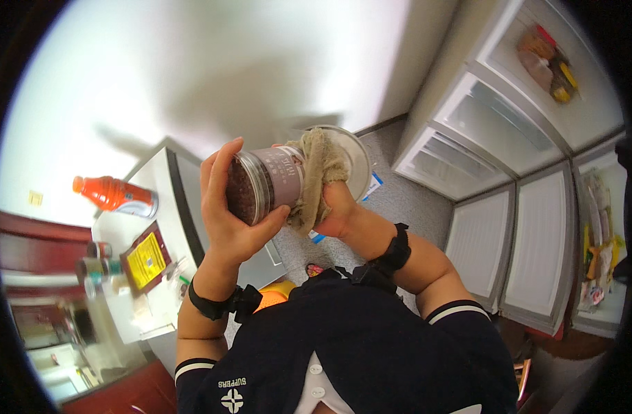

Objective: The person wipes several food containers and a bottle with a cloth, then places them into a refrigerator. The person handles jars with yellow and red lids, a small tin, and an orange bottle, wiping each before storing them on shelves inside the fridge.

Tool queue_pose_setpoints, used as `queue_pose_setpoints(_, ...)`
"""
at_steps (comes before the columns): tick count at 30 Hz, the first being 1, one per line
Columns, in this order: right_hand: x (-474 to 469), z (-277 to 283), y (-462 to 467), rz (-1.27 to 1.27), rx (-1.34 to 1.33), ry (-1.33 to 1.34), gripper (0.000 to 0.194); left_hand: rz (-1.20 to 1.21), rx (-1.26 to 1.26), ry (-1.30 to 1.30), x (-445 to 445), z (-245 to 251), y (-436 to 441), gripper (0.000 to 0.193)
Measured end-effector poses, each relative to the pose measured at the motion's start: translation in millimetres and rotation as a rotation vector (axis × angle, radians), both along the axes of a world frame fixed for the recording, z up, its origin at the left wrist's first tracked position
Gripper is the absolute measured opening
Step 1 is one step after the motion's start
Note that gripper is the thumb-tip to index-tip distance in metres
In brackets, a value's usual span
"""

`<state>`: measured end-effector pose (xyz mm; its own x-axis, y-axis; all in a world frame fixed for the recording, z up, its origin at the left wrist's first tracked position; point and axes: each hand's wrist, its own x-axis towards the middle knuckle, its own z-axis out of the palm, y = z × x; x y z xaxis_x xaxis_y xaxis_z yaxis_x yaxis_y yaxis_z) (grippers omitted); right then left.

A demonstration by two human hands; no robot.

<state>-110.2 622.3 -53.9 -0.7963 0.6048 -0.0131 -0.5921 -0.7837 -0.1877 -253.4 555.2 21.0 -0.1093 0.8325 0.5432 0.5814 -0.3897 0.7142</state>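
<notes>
A clear jar [287, 173] with dark contents and a pinkish-mauve printed label is held on its side in front of my chest. My left hand [230, 217] grips its clear-rimmed end, thumb below and fingers over the top. At the other end, my right hand [339, 207] presses a rumpled olive-beige cloth [321, 173] around the jar. The cloth hides that end and most of my right fingers. Beyond the cloth is a round pale disc with a metallic rim [365, 160], partly covered; what it belongs to cannot be told.
A white-topped cabinet [166, 207] at left bears an orange bottle [119, 196], a yellow-and-maroon packet [146, 260] and small jars [99, 250]. Grey-framed white compartments [484, 150] stand at right, some holding packaged goods. An orange-yellow basket [273, 296] is low by my body.
</notes>
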Motion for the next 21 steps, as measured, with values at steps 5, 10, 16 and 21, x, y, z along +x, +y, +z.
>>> queue_pose_setpoints(5,76,-15,17,-0.04,-0.019,0.139,0.049,-0.158,0.014,-0.042,75,-1,33,0.084)
queue_pose_setpoints(10,158,-12,37,-0.344,0.399,-0.336,0.052,-0.43,0.046,0.086,147,25,71,0.087)
queue_pose_setpoints(16,265,26,20,-0.72,0.658,-0.589,0.046,-0.41,-0.102,0.29,242,41,92,0.088)
queue_pose_setpoints(21,311,34,54,-0.496,0.096,-0.014,0.039,-0.734,-0.109,-0.252,293,23,116,0.128)
